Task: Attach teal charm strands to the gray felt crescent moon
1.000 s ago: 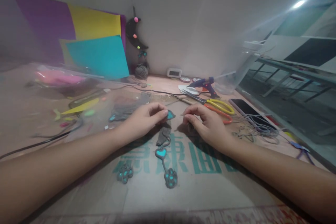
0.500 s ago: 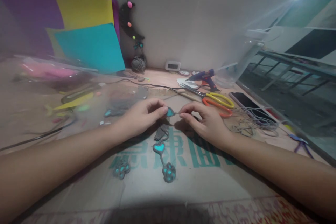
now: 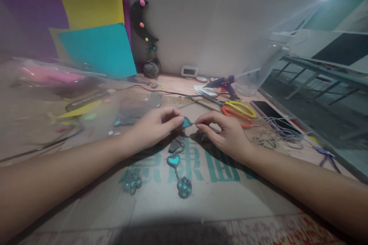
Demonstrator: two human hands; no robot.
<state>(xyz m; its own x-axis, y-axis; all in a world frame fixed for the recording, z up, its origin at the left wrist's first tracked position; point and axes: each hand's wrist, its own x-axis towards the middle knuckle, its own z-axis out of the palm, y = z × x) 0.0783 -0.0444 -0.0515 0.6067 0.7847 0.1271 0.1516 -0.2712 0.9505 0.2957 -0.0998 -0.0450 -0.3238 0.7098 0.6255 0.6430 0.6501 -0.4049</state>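
Observation:
My left hand (image 3: 156, 127) pinches a small teal and grey felt piece (image 3: 186, 122) at the top of a hanging chain. Below it the chain runs down through a grey strip (image 3: 176, 144), a teal heart (image 3: 173, 159) and a paw shape (image 3: 184, 187). My right hand (image 3: 227, 134) has its fingers closed in a pinch right at the teal piece's right edge; what it holds is too small to make out. A separate paw shape (image 3: 132, 183) lies on the cardboard (image 3: 218, 195) to the left.
Yellow and orange scissors (image 3: 240, 111), a blue glue gun (image 3: 224, 84), a phone (image 3: 268, 111) and tangled cord (image 3: 283, 136) lie at the right. Coloured paper sheets (image 3: 94, 48) lean on the wall. A clear plastic bag (image 3: 57, 95) with scraps covers the left.
My right hand closed in on the teal piece held by my left hand, and the two now meet at it. The view shifted slightly up.

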